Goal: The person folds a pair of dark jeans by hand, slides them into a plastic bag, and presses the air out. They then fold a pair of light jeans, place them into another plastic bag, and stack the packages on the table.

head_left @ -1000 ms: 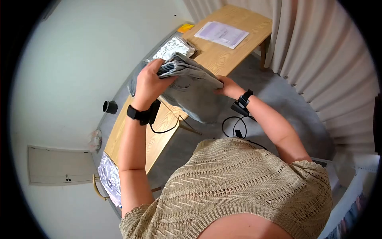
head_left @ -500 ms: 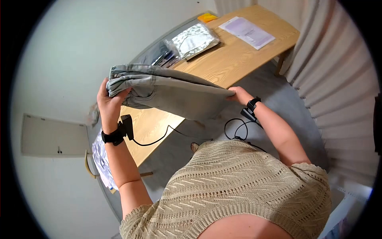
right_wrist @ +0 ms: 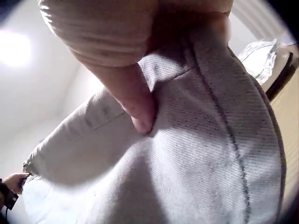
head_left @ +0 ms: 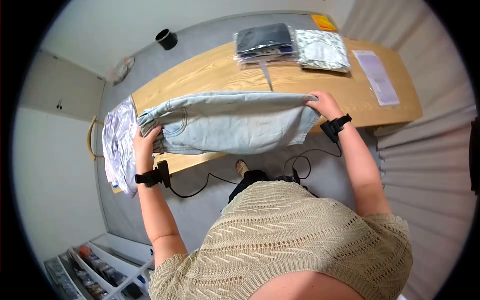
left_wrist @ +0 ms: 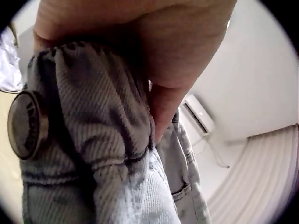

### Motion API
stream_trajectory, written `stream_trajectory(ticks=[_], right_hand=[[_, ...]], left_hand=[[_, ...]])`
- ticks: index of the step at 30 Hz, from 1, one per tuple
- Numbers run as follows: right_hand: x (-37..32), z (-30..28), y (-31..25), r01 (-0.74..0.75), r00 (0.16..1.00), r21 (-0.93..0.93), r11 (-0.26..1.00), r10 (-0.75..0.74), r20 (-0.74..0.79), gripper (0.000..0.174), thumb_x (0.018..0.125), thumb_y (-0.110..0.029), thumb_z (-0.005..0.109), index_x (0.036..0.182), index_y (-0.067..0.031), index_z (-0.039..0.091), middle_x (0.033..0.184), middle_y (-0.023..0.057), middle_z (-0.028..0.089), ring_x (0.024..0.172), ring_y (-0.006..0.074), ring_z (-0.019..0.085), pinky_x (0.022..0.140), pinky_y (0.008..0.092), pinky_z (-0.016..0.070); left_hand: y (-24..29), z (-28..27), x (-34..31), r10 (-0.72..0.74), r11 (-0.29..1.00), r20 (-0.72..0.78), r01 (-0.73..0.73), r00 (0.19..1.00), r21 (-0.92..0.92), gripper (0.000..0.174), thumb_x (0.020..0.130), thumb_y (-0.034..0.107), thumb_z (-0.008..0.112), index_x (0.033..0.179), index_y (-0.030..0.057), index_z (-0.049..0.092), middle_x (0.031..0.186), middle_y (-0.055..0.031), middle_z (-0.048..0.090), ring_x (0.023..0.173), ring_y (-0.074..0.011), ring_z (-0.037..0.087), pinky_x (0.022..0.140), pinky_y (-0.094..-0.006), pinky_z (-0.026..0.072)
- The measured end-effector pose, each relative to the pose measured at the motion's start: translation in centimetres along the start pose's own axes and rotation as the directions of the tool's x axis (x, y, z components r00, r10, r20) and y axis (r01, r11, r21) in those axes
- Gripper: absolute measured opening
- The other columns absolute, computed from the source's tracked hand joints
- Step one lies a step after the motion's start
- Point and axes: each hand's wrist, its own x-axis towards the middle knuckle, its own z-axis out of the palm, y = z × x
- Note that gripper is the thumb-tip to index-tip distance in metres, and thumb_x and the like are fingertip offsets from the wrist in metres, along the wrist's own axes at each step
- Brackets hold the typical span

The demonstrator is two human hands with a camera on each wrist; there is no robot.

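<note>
A pair of light blue jeans (head_left: 235,125), folded lengthwise, is stretched sideways between both hands over the near side of the table. My left hand (head_left: 145,142) grips the gathered waistband, thumb on the near face. In the left wrist view a round metal button (left_wrist: 29,125) shows on that bunched waistband (left_wrist: 98,102). My right hand (head_left: 327,106) pinches the hem end at its upper corner. The right wrist view shows the thumb (right_wrist: 140,107) pressed on the denim beside the stitched hem (right_wrist: 233,140).
On the wooden table (head_left: 200,80) lie a clear-bagged dark garment (head_left: 265,40), a bagged patterned garment (head_left: 322,50) and a lilac packet (head_left: 376,77). Shiny lilac fabric (head_left: 120,145) drapes over the left end. Black cables (head_left: 200,192) hang from the wrist cameras.
The jeans, first bunched and tilted, are now drawn out nearly level, with the hands farther apart. The head view has turned left, bringing more of the table and the storage bins into sight.
</note>
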Motion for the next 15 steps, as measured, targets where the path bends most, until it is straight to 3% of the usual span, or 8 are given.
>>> stream_trajectory(ticks=[4, 6, 7, 8, 9, 10, 12, 15], right_hand=[[8.9, 5.1, -2.8, 0.008, 0.987, -0.067, 0.998, 0.003, 0.160, 0.027, 0.073, -0.018, 0.066, 0.096, -0.0035, 0.066, 0.085, 0.0164, 0.066, 0.075, 0.0284, 0.063, 0.070, 0.0345, 0.0478], [12.2, 7.9, -4.3, -0.030, 0.987, -0.106, 0.994, 0.046, 0.157, 0.026, 0.073, -0.016, 0.066, 0.095, -0.0028, 0.066, 0.084, 0.0166, 0.066, 0.076, 0.0283, 0.063, 0.071, 0.0349, 0.0480], [13.7, 10.2, -3.5, -0.038, 0.995, -0.034, 0.999, 0.041, 0.090, 0.030, 0.073, -0.013, 0.065, 0.100, -0.0018, 0.063, 0.091, 0.0161, 0.066, 0.082, 0.0281, 0.063, 0.074, 0.0346, 0.0478], [14.3, 12.2, -3.2, -0.043, 0.993, -0.047, 0.998, 0.048, 0.110, 0.030, 0.073, -0.013, 0.065, 0.100, -0.0018, 0.063, 0.091, 0.0161, 0.066, 0.082, 0.0281, 0.063, 0.074, 0.0346, 0.0478], [14.9, 13.8, -3.0, -0.115, 0.993, -0.086, 0.990, 0.118, 0.029, 0.032, 0.074, -0.014, 0.065, 0.103, -0.0014, 0.061, 0.095, 0.0161, 0.065, 0.086, 0.0282, 0.062, 0.076, 0.0344, 0.0474], [15.4, 15.6, -2.3, -0.189, 0.981, -0.118, 0.975, 0.183, -0.058, 0.035, 0.074, -0.014, 0.065, 0.106, -0.0011, 0.059, 0.099, 0.0161, 0.064, 0.090, 0.0282, 0.062, 0.078, 0.0341, 0.0470], [14.7, 18.5, 0.2, -0.298, 0.952, -0.123, 0.947, 0.305, 0.041, 0.042, 0.070, -0.020, 0.069, 0.103, 0.0020, 0.058, 0.097, 0.0181, 0.064, 0.092, 0.0294, 0.061, 0.080, 0.0336, 0.0471], [11.4, 22.0, 3.1, -0.449, 0.892, -0.091, 0.889, 0.452, 0.021, 0.041, 0.068, -0.024, 0.072, 0.096, 0.0028, 0.060, 0.086, 0.0170, 0.065, 0.084, 0.0296, 0.062, 0.075, 0.0347, 0.0484]], left_hand=[[-8.0, -3.7, 5.4, -0.214, 0.963, 0.046, 0.218, 0.976, -0.159, 0.031, 0.079, 0.009, 0.067, 0.107, -0.0007, 0.058, 0.099, -0.0055, 0.064, 0.085, -0.0122, 0.059, 0.076, -0.0244, 0.0458], [-13.4, -4.8, 8.2, -0.200, 0.954, 0.034, 0.203, 0.979, -0.220, 0.041, 0.078, 0.013, 0.069, 0.113, -0.0015, 0.054, 0.101, -0.0073, 0.063, 0.085, -0.0130, 0.060, 0.076, -0.0248, 0.0461], [-17.0, -5.7, 10.0, -0.244, 0.960, -0.029, 0.237, 0.969, -0.153, 0.056, 0.076, 0.023, 0.073, 0.119, -0.0031, 0.049, 0.108, -0.0120, 0.060, 0.090, -0.0162, 0.059, 0.079, -0.0280, 0.0461], [-21.1, -6.4, 11.9, -0.180, 0.964, -0.216, 0.216, 0.960, 0.156, 0.067, 0.072, 0.031, 0.075, 0.121, -0.0055, 0.046, 0.113, -0.0202, 0.055, 0.101, -0.0252, 0.056, 0.085, -0.0339, 0.0442], [-22.3, -6.1, 12.8, -0.007, 0.880, -0.255, 0.127, 0.967, 0.457, 0.068, 0.071, 0.031, 0.075, 0.121, -0.0056, 0.046, 0.115, -0.0228, 0.053, 0.105, -0.0296, 0.052, 0.089, -0.0368, 0.0418], [-23.1, -5.3, 13.3, 0.170, 0.695, -0.230, 0.049, 0.958, 0.717, 0.069, 0.070, 0.032, 0.075, 0.121, -0.0057, 0.046, 0.117, -0.0254, 0.051, 0.110, -0.0340, 0.049, 0.093, -0.0397, 0.0394], [-23.1, -2.8, 12.6, 0.218, 0.832, -0.062, -0.153, 0.974, 0.533, 0.057, 0.073, 0.023, 0.071, 0.119, -0.0014, 0.049, 0.115, -0.0222, 0.053, 0.108, -0.0380, 0.049, 0.095, -0.0433, 0.0364], [-23.7, 1.2, 10.8, 0.313, 0.722, 0.263, -0.409, 0.913, 0.558, 0.046, 0.068, 0.010, 0.067, 0.111, 0.0022, 0.052, 0.111, -0.0185, 0.054, 0.107, -0.0361, 0.047, 0.093, -0.0429, 0.0379]])
